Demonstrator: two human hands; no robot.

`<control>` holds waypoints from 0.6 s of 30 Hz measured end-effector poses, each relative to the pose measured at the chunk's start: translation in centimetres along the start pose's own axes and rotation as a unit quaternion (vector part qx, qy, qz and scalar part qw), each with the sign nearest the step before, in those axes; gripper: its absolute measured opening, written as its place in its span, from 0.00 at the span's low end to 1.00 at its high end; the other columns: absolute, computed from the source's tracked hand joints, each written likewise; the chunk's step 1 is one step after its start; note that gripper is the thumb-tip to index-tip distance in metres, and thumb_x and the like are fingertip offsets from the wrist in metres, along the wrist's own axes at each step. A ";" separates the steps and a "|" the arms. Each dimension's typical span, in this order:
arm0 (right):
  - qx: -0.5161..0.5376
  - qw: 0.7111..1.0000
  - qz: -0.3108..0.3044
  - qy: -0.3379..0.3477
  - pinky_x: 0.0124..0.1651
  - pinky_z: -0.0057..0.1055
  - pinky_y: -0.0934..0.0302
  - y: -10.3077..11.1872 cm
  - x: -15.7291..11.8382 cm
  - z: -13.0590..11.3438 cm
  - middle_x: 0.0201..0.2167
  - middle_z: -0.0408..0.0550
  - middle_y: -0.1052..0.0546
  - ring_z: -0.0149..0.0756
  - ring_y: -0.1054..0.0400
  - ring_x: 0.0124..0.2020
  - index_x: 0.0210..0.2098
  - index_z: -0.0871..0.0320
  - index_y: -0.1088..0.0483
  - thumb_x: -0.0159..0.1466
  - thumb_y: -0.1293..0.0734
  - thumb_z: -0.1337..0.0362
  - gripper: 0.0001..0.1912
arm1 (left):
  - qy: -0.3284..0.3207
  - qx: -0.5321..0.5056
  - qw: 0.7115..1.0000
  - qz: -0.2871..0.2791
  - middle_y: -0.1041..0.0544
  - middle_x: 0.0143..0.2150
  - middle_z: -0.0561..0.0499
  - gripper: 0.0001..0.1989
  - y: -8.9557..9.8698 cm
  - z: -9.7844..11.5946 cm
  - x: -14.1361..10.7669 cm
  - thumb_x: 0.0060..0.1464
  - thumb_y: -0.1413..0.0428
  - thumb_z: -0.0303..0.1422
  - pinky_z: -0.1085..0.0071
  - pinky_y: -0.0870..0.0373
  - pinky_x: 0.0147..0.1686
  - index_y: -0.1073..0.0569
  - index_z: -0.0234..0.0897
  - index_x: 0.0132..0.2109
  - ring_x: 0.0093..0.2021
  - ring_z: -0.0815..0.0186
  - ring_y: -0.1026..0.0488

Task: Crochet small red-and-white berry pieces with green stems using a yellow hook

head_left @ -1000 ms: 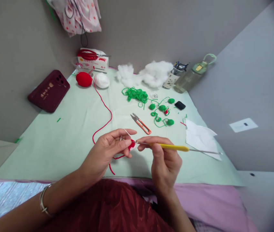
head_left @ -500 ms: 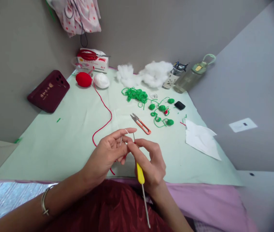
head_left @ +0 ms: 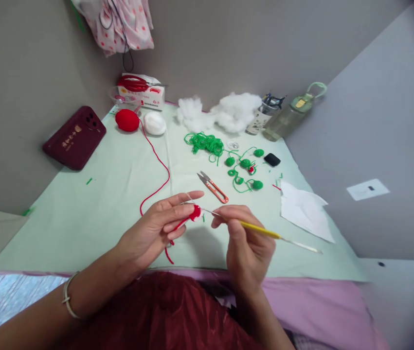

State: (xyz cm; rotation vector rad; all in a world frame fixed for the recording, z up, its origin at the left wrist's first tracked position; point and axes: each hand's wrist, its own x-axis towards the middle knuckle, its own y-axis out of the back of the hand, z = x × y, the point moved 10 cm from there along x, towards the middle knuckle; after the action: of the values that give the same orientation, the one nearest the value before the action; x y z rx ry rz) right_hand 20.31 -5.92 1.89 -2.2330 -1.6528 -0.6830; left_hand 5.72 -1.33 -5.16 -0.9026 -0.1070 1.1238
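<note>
Between the thumb and fingers of my left hand [head_left: 159, 221] is a small red crochet piece [head_left: 194, 212] with a bit of white at its edge. White yarn [head_left: 189, 196] runs over the raised index finger of that hand. My right hand [head_left: 248, 243] grips a crochet hook [head_left: 260, 230] with a yellow handle and metal at both ends. The hook's left tip meets the red piece. Red yarn [head_left: 154, 151] trails across the table from a red yarn ball [head_left: 127, 120], beside a white yarn ball [head_left: 154, 123].
Orange thread snips [head_left: 213, 187] lie just beyond my hands. Farther back are green yarn [head_left: 205, 143], small green crocheted balls [head_left: 245, 163] and white stuffing [head_left: 234, 112]. A maroon phone [head_left: 74, 138] leans at left; a bottle [head_left: 290, 114] and white tissue [head_left: 305, 209] are at right.
My right hand has moved right, and the hook has swung from steeply upright to nearly level. The red piece, hidden before, now shows at my left fingertips.
</note>
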 end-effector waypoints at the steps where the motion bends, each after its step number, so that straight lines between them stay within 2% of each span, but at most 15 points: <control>1: 0.027 0.999 0.009 -0.029 0.38 0.34 0.29 0.2 0.0 0.7 0.34 0.45 0.19 0.33 0.25 0.32 0.43 0.52 0.19 0.73 0.35 0.67 0.10 | -0.003 0.007 1.000 0.001 0.35 0.26 0.60 0.16 0.1 0.0 0.0 0.53 0.30 0.29 0.83 0.48 0.17 0.15 0.33 0.50 0.21 0.79 0.57; 3: 0.064 0.995 0.015 -0.074 0.36 0.33 0.29 0.2 -0.1 1.9 0.35 0.45 0.19 0.32 0.26 0.30 0.42 0.53 0.20 0.74 0.35 0.64 0.10 | -0.006 0.026 1.000 -0.006 0.32 0.28 0.58 0.17 0.1 -0.2 0.0 0.54 0.30 0.30 0.83 0.47 0.18 0.15 0.35 0.51 0.21 0.80 0.53; 5: 0.058 0.995 0.008 -0.079 0.36 0.33 0.28 -0.2 -0.2 2.2 0.34 0.45 0.19 0.32 0.26 0.30 0.41 0.54 0.20 0.74 0.35 0.63 0.10 | -0.011 0.044 0.999 -0.012 0.27 0.31 0.55 0.16 -0.1 -0.5 0.0 0.55 0.30 0.32 0.82 0.46 0.18 0.16 0.37 0.51 0.21 0.80 0.48; 11: -0.033 0.999 -0.016 0.019 0.46 0.35 0.26 -1.2 0.1 -0.3 0.39 0.45 0.16 0.36 0.22 0.42 0.43 0.51 0.20 0.72 0.34 0.69 0.10 | -0.021 0.070 0.997 -0.020 0.25 0.31 0.54 0.15 -0.6 -1.1 -0.3 0.55 0.29 0.34 0.80 0.47 0.19 0.16 0.37 0.49 0.21 0.80 0.44; 15: -0.058 0.998 -0.021 0.022 0.42 0.33 0.27 -1.3 0.0 -0.5 0.35 0.43 0.17 0.34 0.23 0.37 0.44 0.51 0.20 0.72 0.35 0.72 0.13 | -0.039 0.086 0.996 0.000 0.25 0.31 0.56 0.19 -0.3 -0.7 -0.4 0.55 0.29 0.36 0.80 0.45 0.21 0.17 0.39 0.53 0.21 0.80 0.42; 18: -0.096 0.992 -0.036 0.069 0.43 0.34 0.27 -1.7 -0.5 -1.0 0.39 0.46 0.17 0.35 0.22 0.40 0.48 0.50 0.20 0.71 0.34 0.74 0.15 | -0.040 0.083 0.996 0.006 0.30 0.25 0.59 0.23 -0.4 -0.7 -0.3 0.54 0.29 0.36 0.79 0.45 0.20 0.19 0.38 0.57 0.20 0.78 0.46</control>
State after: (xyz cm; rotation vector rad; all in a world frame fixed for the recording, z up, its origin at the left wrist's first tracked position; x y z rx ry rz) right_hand 18.41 -6.34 2.38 -2.2043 -1.6693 -1.0314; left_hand 6.26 -2.03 -5.23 -0.7111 -0.0726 1.1620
